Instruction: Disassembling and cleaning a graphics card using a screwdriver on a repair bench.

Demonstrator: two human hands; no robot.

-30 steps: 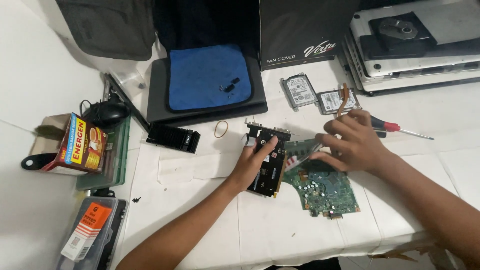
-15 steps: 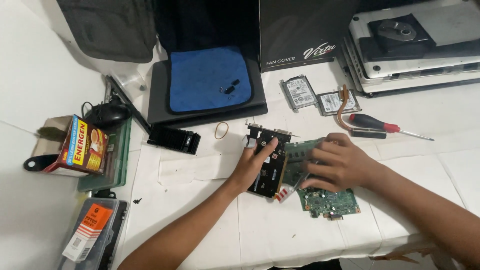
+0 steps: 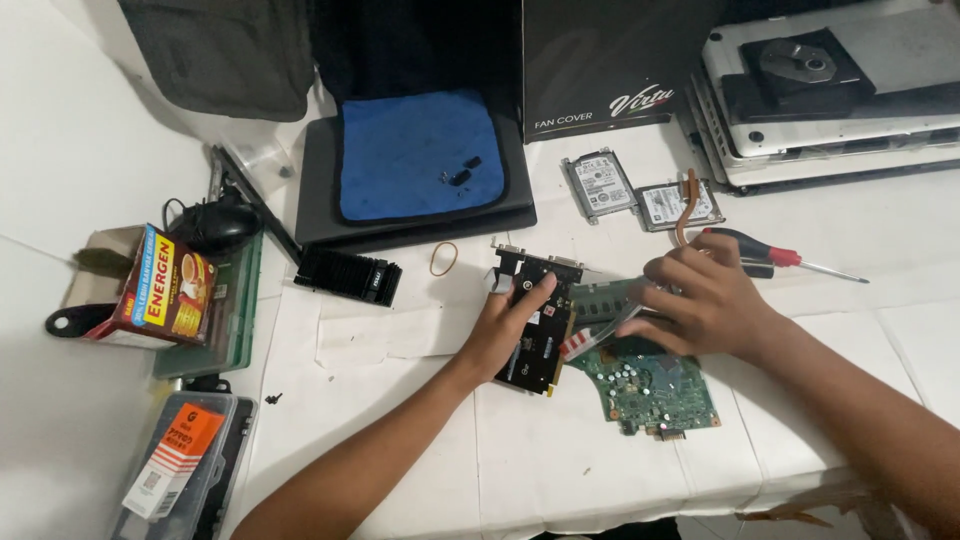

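Observation:
A black graphics card (image 3: pixel 540 330) lies on the white table, its metal bracket toward the far side. My left hand (image 3: pixel 505 325) rests on it, thumb and fingers gripping its upper part. To its right sits a green circuit board (image 3: pixel 655 385). My right hand (image 3: pixel 700 300) covers the board's top edge, fingers curled around a small green module (image 3: pixel 605 297) and a red-and-white flat cable (image 3: pixel 590 340) next to the card.
A red-and-black screwdriver (image 3: pixel 775 255), a copper heat pipe and two hard drives (image 3: pixel 625 190) lie beyond my right hand. A laptop with a blue cloth (image 3: pixel 420 165), a black heatsink (image 3: pixel 350 275), a rubber band, boxes at left and stacked devices at top right.
My right hand has slid left and down from near the screwdriver onto the board's top edge beside the card. My left hand has stayed on the card.

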